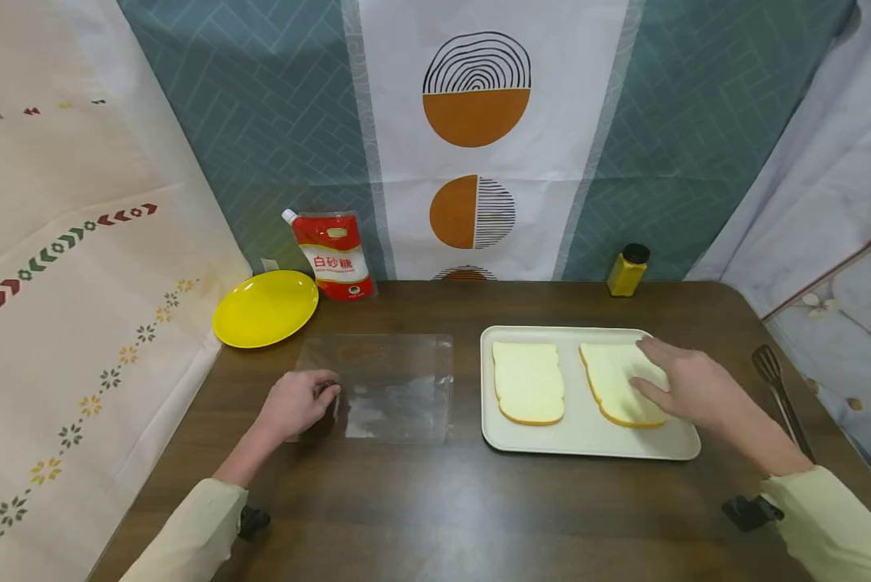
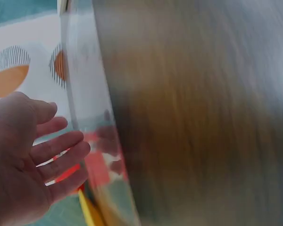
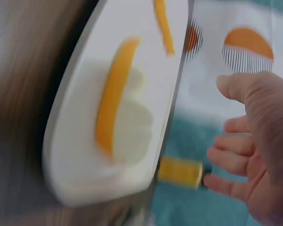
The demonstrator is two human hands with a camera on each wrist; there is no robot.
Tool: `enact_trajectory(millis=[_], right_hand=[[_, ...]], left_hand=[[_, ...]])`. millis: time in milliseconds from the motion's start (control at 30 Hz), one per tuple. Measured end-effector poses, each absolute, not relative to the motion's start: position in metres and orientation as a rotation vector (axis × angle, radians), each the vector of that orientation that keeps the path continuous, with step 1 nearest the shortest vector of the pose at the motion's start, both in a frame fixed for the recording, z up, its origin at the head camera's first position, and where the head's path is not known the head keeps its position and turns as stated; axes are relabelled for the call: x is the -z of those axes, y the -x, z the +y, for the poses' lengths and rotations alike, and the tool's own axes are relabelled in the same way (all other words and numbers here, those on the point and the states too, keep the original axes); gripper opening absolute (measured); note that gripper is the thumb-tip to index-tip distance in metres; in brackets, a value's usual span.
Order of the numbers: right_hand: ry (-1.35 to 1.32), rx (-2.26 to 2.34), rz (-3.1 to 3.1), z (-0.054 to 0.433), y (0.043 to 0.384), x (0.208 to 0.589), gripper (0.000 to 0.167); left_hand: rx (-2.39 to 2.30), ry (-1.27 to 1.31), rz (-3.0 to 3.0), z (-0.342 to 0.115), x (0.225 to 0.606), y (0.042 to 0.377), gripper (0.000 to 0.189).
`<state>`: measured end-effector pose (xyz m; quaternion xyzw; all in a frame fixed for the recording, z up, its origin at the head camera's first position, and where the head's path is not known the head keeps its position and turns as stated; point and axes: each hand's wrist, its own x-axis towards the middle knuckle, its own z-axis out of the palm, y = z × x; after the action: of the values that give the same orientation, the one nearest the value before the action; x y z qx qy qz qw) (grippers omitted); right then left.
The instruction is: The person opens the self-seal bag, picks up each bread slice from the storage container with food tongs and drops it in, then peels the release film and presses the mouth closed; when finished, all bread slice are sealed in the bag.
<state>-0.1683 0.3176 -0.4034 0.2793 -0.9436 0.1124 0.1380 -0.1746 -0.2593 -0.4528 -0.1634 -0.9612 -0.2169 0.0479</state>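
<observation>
Cream tray [image 1: 577, 432] | right hand [image 1: 690, 384] over bread slice [image 1: 612, 378] | left hand [image 1: 300, 402] by bag [image 1: 402, 372]

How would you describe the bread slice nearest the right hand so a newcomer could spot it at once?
On the brown table, find the pale rectangular tray. In the head view, the wanted slice lies on the tray's right half, pale with a golden crust edge. The right hand partly hides it there, while the other slice, on the left, shows whole.
</observation>
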Motion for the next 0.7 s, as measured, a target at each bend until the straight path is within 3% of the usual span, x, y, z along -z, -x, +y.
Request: enact_trajectory(millis=[100,400,533,700], right_hand=[[-0.962,-0.378,-2.632,0.278,0.177,0.406,0.051],[-1.324,-0.245,-2.622,0.131,0.204,0.413,0.035],[-1.356,-0.047,-2.723,0.090,0.212,0.425,0.037],[-1.293,0.020,-2.884,0.064,0.217,0.438,0.053]], left_hand=[[0.715,0.532,-2.920,-0.248,0.459,0.179,0.020],[0.763,0.671,-2.919,-0.225,0.467,0.198,0.050],[0.780,0.725,-2.992,-0.219,0.472,0.202,0.056],[0.794,0.712,-3.037,-0.220,0.476,0.202,0.059]])
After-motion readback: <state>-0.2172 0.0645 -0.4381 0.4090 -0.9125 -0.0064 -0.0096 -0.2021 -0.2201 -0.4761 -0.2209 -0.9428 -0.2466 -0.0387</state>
